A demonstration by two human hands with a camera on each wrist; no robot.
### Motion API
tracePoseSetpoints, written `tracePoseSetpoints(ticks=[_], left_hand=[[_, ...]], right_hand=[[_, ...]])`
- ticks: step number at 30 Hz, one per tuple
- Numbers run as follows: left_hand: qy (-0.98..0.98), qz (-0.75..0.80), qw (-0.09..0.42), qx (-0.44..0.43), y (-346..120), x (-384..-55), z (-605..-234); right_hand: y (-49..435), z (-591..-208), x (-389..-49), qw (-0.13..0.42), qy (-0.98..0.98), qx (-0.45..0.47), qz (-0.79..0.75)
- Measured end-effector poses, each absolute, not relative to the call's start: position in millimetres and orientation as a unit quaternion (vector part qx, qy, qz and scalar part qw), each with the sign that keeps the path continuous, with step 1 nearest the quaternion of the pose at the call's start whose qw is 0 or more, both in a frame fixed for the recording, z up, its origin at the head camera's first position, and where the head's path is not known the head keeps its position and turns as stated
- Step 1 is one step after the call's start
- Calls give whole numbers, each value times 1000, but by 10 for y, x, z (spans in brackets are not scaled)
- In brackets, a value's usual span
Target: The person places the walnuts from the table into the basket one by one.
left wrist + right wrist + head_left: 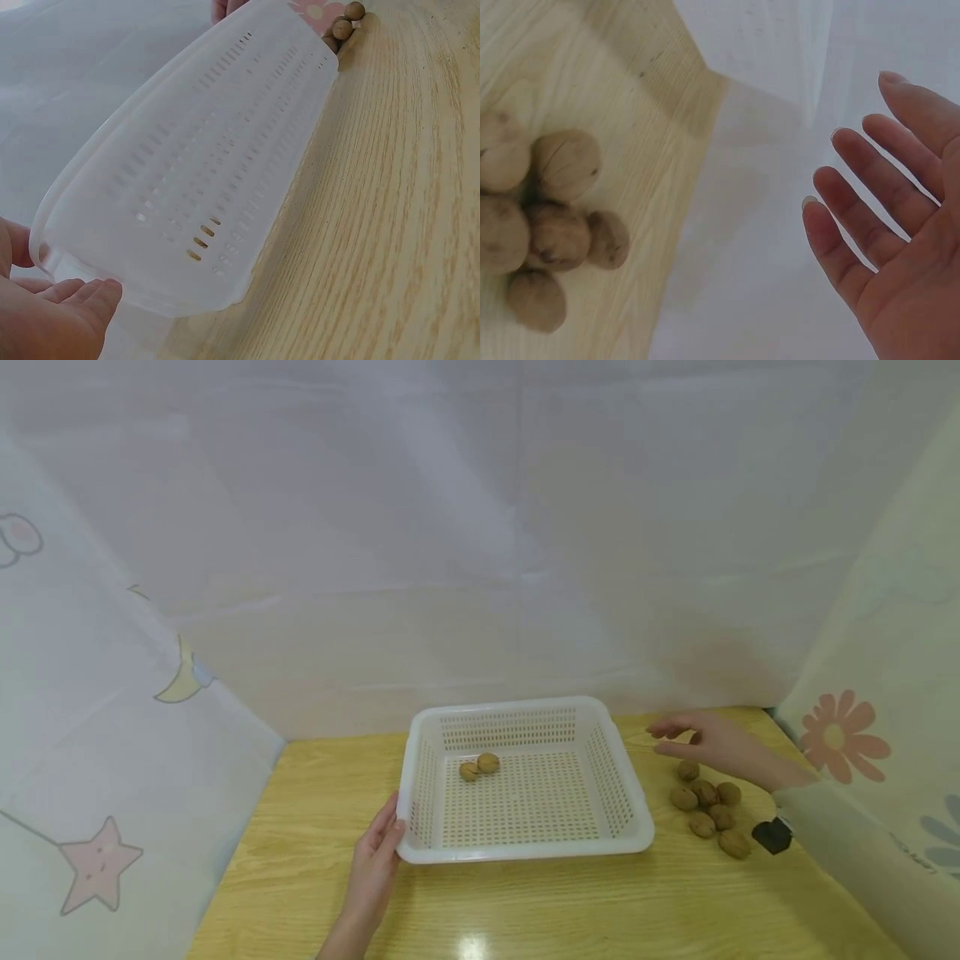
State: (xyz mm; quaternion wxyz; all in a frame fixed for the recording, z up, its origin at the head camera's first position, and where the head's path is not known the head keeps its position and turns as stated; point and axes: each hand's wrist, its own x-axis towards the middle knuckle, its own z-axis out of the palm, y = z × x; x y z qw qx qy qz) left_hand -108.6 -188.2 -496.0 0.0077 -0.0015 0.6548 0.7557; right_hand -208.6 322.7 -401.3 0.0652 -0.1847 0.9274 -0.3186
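A white plastic basket (525, 852) with slotted walls stands on the table, and two walnuts (488, 763) lie together inside it toward the back left. My left hand (372, 860) grips the basket's left rim; in the left wrist view that hand (56, 322) has its fingers under the rim. To the right of the basket, my right hand (708, 745) hovers empty above the far side of a group of walnuts (705, 793). The right wrist view shows this hand (922, 277) with fingers spread and relaxed, apart from the loose walnuts (559, 236).
The yellow wood-grain table (315, 827) ends at a pale cloth backdrop (360, 568) close behind the basket. Printed cloth sides flank the table at left and right. A small black object (772, 836) shows at the right wrist, beside the walnuts.
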Motion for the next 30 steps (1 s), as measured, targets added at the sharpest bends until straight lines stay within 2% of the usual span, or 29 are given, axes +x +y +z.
tracePoseSetpoints(ticks=[12,24,30], left_hand=[[652,758,6,3,-1883,-1092,-4980],[659,752,6,-2,-1877,-1079,-4968],[655,756,10,-7,-1869,-1090,-4993]], right_hand=[[3782,-4285,-1864,-8,948,-177,-265],[4263,-4728,-1766,-9,951,-164,-261],[4424,-4933,-1760,39,957,-134,-255]])
